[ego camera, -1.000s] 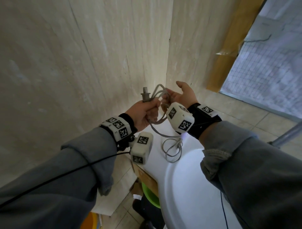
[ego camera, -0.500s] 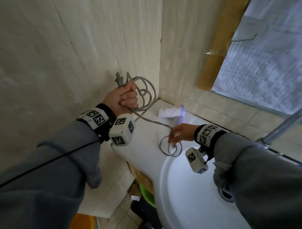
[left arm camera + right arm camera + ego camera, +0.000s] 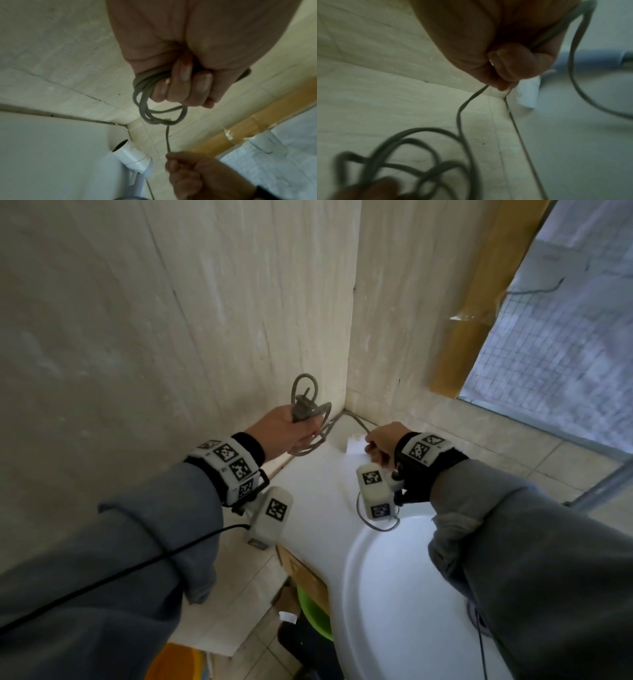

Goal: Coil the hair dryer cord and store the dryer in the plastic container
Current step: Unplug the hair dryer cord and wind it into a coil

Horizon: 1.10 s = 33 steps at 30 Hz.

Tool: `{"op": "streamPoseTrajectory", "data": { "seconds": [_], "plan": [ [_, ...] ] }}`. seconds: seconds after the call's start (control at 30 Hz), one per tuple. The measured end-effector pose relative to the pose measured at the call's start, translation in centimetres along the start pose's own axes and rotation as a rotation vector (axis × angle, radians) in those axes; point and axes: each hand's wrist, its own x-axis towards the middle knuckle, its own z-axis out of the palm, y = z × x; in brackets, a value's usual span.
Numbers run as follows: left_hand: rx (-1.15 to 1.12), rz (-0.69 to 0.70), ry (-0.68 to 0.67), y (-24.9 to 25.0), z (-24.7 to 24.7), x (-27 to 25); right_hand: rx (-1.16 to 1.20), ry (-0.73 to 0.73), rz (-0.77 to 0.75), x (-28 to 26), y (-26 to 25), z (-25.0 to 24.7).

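Observation:
My left hand grips the grey plug and several coils of the grey cord near the wall corner. A short strand runs from the coils to my right hand, which is fisted around the cord just right of the left hand. The white hair dryer lies on the counter in the corner, mostly hidden behind the right hand in the head view. A loose loop of cord lies on the counter under my right wrist.
The white counter meets tiled walls on the left and at the back. A round white sink sits in front of me. A green basin and an orange object are on the floor below. A window is at right.
My right hand has come up from the loop on the counter and now holds the cord close to the left hand. The left hand has kept the plug and coils.

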Motion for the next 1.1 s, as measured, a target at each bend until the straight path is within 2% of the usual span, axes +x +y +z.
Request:
{"op": "streamPoseTrajectory", "data": {
  "seconds": [0.1,0.17,0.23,0.33,0.43,0.6,0.7,0.77,0.83,0.9,1.0,1.1],
  "plan": [
    [0.098,0.001,0.046,-0.5,1.1,0.5,0.288,-0.097,0.01,-0.6,-1.0,1.2],
    [0.269,0.04,0.092,-1.0,1.4,1.0,0.435,-0.14,-0.019,-1.0,-1.4,1.9],
    [0.345,0.062,0.117,-1.4,1.5,1.5,0.523,-0.188,-0.083,-1.7,-1.7,2.4],
    [0.291,0.044,0.124,-1.5,1.8,1.9,0.497,-0.258,-0.163,-2.2,-1.7,2.8],
    [0.282,0.047,0.157,-1.4,2.4,2.2,0.408,-0.242,-0.212,-2.6,-2.0,3.2],
    [0.107,0.077,0.142,-0.6,3.4,1.6,0.578,-0.263,-0.174,-3.1,-1.9,2.4],
    [0.044,0.06,0.12,-0.9,3.4,1.6,0.532,-0.249,-0.202,-3.3,-2.0,2.0],
    [-0.051,0.002,0.141,-1.2,3.2,2.0,0.485,-0.233,-0.218,-3.4,-2.2,2.1],
    [-0.286,-0.088,0.21,-1.1,3.1,2.4,0.426,-0.21,-0.235,-3.4,-2.0,2.4],
    [-0.455,-0.117,0.22,-0.8,3.0,2.8,0.315,-0.196,-0.293,-3.4,-1.5,2.9],
    [-0.439,-0.105,0.152,-0.5,3.2,3.1,0.077,-0.143,-0.441,-3.2,-1.0,3.4],
    [-0.37,-0.066,0.146,-1.1,3.1,3.1,-0.056,-0.116,-0.566,-3.1,-0.9,3.0]
  ]
}}
